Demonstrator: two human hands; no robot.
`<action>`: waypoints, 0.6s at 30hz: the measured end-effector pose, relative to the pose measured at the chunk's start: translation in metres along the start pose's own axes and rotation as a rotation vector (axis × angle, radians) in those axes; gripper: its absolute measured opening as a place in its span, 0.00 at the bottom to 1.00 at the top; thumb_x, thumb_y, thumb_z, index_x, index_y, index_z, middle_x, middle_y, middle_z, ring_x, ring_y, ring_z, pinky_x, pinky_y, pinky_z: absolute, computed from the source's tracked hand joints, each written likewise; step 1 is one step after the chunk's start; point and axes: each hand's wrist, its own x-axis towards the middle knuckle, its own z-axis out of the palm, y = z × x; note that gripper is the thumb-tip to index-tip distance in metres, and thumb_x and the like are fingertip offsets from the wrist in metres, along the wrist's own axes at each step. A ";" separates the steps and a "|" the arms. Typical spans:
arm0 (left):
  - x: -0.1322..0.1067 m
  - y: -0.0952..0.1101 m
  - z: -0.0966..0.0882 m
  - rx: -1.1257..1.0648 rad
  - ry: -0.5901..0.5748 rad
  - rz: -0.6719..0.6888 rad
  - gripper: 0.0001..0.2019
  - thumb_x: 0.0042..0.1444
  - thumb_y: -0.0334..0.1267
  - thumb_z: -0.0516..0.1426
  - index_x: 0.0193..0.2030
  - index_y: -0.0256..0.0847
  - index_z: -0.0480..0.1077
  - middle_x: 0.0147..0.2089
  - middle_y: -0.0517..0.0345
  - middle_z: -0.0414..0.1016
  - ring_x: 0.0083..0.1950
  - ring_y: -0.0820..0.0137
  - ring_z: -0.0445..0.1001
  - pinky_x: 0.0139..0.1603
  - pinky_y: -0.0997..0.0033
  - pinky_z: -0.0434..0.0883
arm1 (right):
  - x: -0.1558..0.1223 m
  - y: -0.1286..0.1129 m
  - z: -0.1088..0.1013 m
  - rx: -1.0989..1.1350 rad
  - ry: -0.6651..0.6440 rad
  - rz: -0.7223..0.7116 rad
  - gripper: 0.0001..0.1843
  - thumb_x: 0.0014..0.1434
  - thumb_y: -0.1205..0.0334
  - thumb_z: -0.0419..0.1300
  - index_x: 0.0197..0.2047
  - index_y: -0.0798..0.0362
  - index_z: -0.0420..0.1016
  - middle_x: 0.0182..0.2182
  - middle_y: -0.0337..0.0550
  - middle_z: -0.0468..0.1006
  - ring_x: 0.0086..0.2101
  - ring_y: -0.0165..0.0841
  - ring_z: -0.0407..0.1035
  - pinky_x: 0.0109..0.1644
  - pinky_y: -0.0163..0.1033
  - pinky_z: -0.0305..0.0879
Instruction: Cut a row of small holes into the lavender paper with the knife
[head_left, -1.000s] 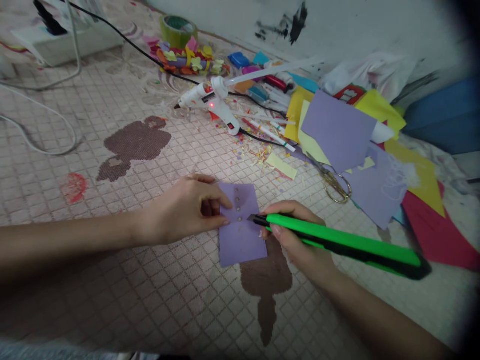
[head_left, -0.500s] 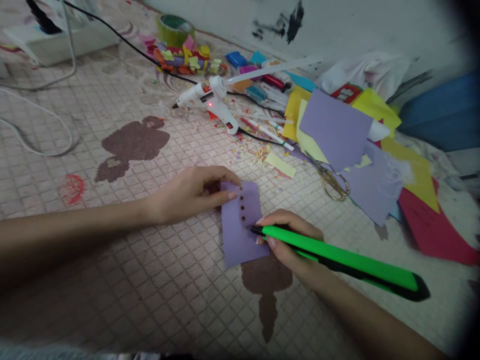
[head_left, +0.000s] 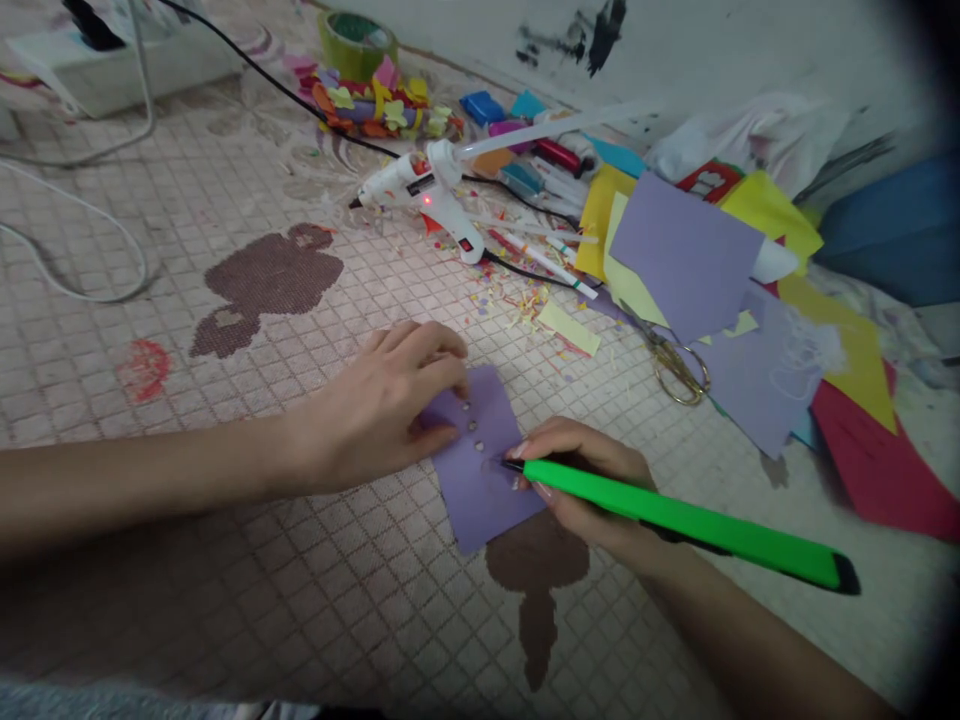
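A small purple paper rectangle (head_left: 480, 480) with a row of punched holes lies on the patterned mat. My left hand (head_left: 382, 410) presses its upper left part flat, fingers close together on the sheet. In my right hand (head_left: 581, 490) I grip a green utility knife (head_left: 675, 520). Its tip touches the purple paper just below the holes.
A white glue gun (head_left: 427, 190) with a black cord lies beyond. Sheets of purple, yellow and red paper (head_left: 690, 260), scissors (head_left: 675, 365), markers, paper scraps and a green tape roll (head_left: 356, 40) fill the far right. A white power strip (head_left: 112, 60) sits far left.
The purple paper has turned slightly and my left hand now covers more of it. The knife tip has moved a little lower along the row of holes.
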 end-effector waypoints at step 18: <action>0.005 -0.006 0.005 -0.223 -0.314 0.211 0.35 0.57 0.42 0.65 0.69 0.48 0.58 0.71 0.49 0.61 0.74 0.56 0.54 0.74 0.40 0.31 | 0.009 -0.007 -0.005 -0.144 -0.015 0.010 0.12 0.57 0.73 0.61 0.42 0.48 0.78 0.35 0.39 0.82 0.31 0.30 0.77 0.35 0.35 0.73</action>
